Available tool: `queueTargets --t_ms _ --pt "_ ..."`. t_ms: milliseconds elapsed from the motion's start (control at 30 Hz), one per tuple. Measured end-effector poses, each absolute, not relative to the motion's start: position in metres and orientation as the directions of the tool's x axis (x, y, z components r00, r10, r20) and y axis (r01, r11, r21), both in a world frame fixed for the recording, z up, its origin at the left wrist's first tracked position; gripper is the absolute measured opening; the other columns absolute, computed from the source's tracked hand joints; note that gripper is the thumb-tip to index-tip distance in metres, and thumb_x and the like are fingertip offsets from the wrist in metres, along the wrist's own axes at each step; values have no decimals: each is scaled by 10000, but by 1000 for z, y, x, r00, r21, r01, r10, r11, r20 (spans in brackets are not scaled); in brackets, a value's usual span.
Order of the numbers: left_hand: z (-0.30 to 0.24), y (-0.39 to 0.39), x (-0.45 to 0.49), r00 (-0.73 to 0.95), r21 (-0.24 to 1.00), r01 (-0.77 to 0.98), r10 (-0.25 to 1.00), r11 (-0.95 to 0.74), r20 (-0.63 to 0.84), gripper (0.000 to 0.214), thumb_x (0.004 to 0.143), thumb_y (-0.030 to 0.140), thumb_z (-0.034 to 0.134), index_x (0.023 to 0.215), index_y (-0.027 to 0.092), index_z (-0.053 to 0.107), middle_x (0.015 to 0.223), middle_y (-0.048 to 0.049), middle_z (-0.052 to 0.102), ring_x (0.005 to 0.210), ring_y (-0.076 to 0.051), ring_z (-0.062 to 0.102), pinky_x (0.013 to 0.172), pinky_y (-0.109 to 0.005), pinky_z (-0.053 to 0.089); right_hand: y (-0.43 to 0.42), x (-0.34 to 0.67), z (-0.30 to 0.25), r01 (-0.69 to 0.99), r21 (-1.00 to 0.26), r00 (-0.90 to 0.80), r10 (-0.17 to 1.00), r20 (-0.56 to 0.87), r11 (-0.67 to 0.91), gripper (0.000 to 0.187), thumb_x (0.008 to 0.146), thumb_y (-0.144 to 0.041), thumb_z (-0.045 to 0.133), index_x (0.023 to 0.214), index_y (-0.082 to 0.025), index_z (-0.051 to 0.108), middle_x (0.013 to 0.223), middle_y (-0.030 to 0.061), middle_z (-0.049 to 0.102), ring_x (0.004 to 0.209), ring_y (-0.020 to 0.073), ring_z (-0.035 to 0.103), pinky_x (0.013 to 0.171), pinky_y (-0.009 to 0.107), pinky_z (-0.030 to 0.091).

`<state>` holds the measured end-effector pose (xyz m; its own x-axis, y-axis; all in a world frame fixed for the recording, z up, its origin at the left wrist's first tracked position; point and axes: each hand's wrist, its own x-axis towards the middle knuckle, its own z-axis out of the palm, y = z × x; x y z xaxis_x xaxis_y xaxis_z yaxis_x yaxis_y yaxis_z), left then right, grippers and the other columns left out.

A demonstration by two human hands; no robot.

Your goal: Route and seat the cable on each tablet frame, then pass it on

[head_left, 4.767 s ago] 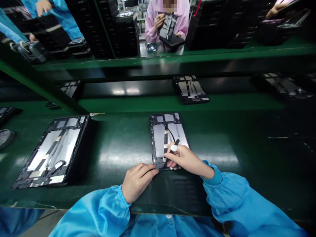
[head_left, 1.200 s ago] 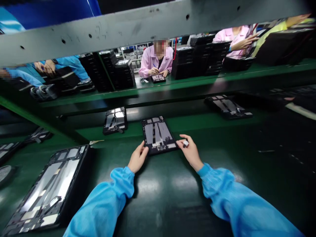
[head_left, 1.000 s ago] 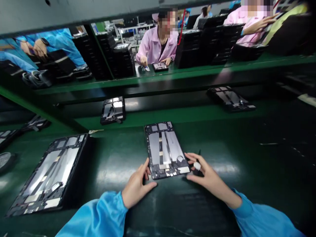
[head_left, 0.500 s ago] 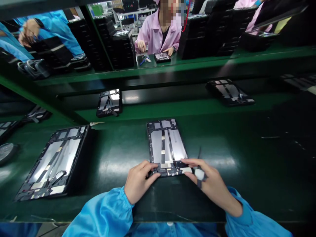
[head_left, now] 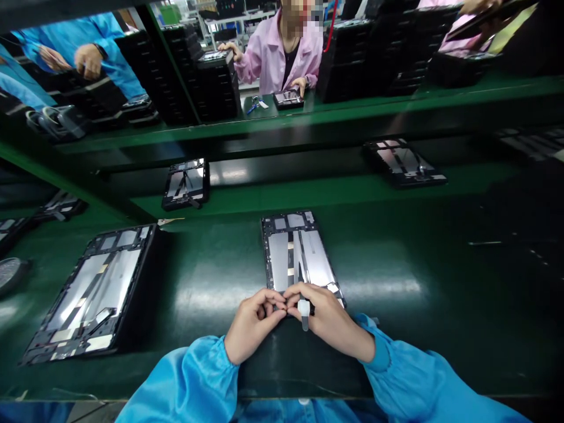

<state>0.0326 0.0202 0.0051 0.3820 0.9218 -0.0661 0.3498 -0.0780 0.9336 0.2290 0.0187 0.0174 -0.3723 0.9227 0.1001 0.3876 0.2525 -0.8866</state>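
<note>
An opened tablet (head_left: 304, 249) lies face-up in front of me, with silver battery plates and dark ribbon cables showing. At its lower left corner, my left hand (head_left: 252, 326) is closed, thumb and fingers pinched together at the edge. Close beside it, my right hand (head_left: 330, 317) is closed over the lower circuit-board strip, its fingertips nearly meeting the left ones. A small white block with a dark strip (head_left: 304, 308) sticks out between the right fingers; its kind is unclear. What the fingertips hold is hidden, as is most of the tablet's lower end.
A larger-looking opened tablet in a black tray (head_left: 97, 288) lies to the left. Two more opened tablets (head_left: 185, 182) (head_left: 405, 161) sit on the far ledge. Behind it, a co-worker in pink (head_left: 268, 53) handles a tablet between stacks of black trays (head_left: 218, 88).
My right hand has moved left from the tablet's lower right corner to meet the left hand. My left fingers have curled in more. The co-worker's hand has risen to a tray stack.
</note>
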Motion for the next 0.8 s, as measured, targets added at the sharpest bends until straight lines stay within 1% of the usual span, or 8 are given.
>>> queueTargets --t_ms 100,200,267,367,533,667,733,800 --pt "6 18 28 377 881 416 925 -226 59 189 852 238 686 1039 219 672 878 -4 644 642 -96 516 587 -198 419 17 228 14 387 -888 -347 932 109 248 253 830 -28 633 988 -225 635 852 -1 732 840 190 681 766 290 491" --pt "4 18 25 391 833 449 909 -325 144 107 908 256 632 989 221 692 889 -19 647 709 -115 565 648 -219 459 17 228 13 407 -878 -338 935 112 252 227 840 -47 624 977 -227 637 847 2 730 823 188 683 756 289 492" --pt "4 18 25 411 817 460 899 -347 150 115 935 262 595 929 211 697 862 -24 655 737 -127 592 654 -225 470 18 229 13 413 -876 -347 932 103 250 230 838 -58 634 993 -227 637 841 0 732 833 191 683 765 292 494" --pt "6 18 26 434 797 488 891 -355 132 143 944 284 580 900 206 692 841 -27 652 755 -142 602 659 -237 481 19 232 17 409 -878 -392 917 77 249 276 834 -51 636 1040 -235 629 840 -10 739 883 199 678 794 303 492" --pt "9 13 27 435 767 548 897 -334 80 116 933 265 586 891 210 679 821 -15 620 704 -133 573 639 -234 476 17 234 19 414 -868 -426 901 80 273 344 836 -8 573 1085 -242 616 852 -8 737 890 209 665 814 330 480" --pt "9 10 28 434 730 595 899 -337 61 121 932 257 588 850 205 660 794 -4 596 658 -121 557 598 -220 462 13 231 14 451 -838 -418 902 105 306 448 787 40 538 1130 -240 606 865 5 720 883 222 642 805 344 475" --pt "9 8 27 449 666 625 885 -409 122 140 952 256 562 864 206 659 813 -12 600 716 -133 581 625 -224 467 12 229 12 464 -820 -420 899 128 334 515 749 74 516 1151 -236 598 874 12 706 870 222 627 792 343 475" --pt "8 4 25 485 542 661 847 -518 219 153 977 255 525 941 216 669 862 -27 616 787 -151 593 659 -238 469 11 228 9 472 -806 -422 894 149 357 545 732 88 504 1161 -235 595 891 23 693 865 222 616 780 341 478"
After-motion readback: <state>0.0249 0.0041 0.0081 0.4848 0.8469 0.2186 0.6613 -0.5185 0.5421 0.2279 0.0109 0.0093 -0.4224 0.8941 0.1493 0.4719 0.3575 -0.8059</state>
